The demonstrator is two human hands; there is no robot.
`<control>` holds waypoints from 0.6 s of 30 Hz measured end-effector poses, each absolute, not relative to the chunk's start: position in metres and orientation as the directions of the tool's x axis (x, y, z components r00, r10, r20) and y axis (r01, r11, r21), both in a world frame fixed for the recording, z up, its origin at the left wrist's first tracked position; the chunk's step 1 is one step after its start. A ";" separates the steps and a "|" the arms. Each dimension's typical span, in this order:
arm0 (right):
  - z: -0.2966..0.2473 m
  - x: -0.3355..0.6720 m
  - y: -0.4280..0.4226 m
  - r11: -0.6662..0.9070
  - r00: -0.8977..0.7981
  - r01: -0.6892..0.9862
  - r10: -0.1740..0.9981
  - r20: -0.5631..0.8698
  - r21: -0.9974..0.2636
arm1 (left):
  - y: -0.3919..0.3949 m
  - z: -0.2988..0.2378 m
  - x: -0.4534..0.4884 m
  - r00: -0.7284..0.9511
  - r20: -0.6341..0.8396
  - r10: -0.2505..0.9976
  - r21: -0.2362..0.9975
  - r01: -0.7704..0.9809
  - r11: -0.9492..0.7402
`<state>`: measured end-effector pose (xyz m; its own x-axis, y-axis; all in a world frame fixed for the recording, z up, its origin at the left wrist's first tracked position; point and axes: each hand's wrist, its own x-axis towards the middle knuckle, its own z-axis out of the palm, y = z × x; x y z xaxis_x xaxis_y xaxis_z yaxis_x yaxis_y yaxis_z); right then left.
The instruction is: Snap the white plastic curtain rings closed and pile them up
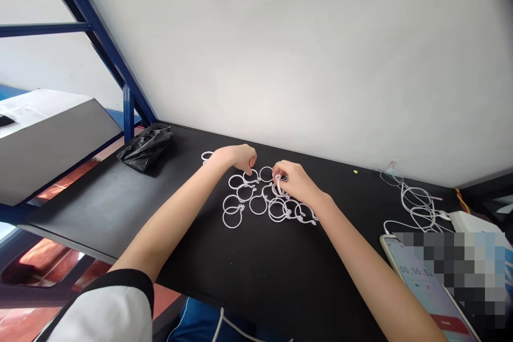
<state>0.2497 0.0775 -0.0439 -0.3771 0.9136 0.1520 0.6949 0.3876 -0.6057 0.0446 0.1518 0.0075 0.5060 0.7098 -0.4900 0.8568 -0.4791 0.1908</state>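
Note:
Several white plastic rings point(256, 204) lie in a loose cluster on the black tabletop point(248, 267). My left hand point(239, 157) rests at the cluster's far left edge, fingers curled down and pinching at a ring point(250, 175). My right hand point(293, 180) sits on the cluster's right side, fingers closed on a white ring point(279, 184). One more ring point(207, 156) lies apart, just left of my left hand.
A crumpled black plastic bag point(146, 147) lies at the table's back left. White cables point(417, 203) are coiled at the right, by a phone point(425, 286) showing a timer. A blue metal frame point(128, 109) stands at left. A white wall runs behind the table.

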 end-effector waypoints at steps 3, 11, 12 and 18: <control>-0.043 0.250 0.077 0.376 -0.371 0.705 0.918 0.139 -0.601 | 0.148 0.004 0.052 0.491 -0.535 0.687 0.158 0.857 -0.490; -0.036 0.249 0.075 0.343 -0.329 0.733 0.935 0.134 -0.588 | 0.154 0.009 0.040 0.555 -0.374 0.743 0.197 0.830 -0.521; -0.036 0.249 0.075 0.339 -0.323 0.735 0.937 0.136 -0.588 | 0.155 0.011 0.038 0.566 -0.334 0.753 0.211 0.824 -0.526; -0.032 0.251 0.076 0.307 -0.278 0.727 0.950 0.145 -0.614 | 0.153 0.025 0.027 0.599 -0.122 0.792 0.291 0.784 -0.548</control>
<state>0.2515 0.0757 -0.0320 -0.2781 0.9496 0.1447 0.7270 0.3066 -0.6144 0.0274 0.1527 0.0247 0.5986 0.7917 -0.1219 0.7842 -0.5482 0.2908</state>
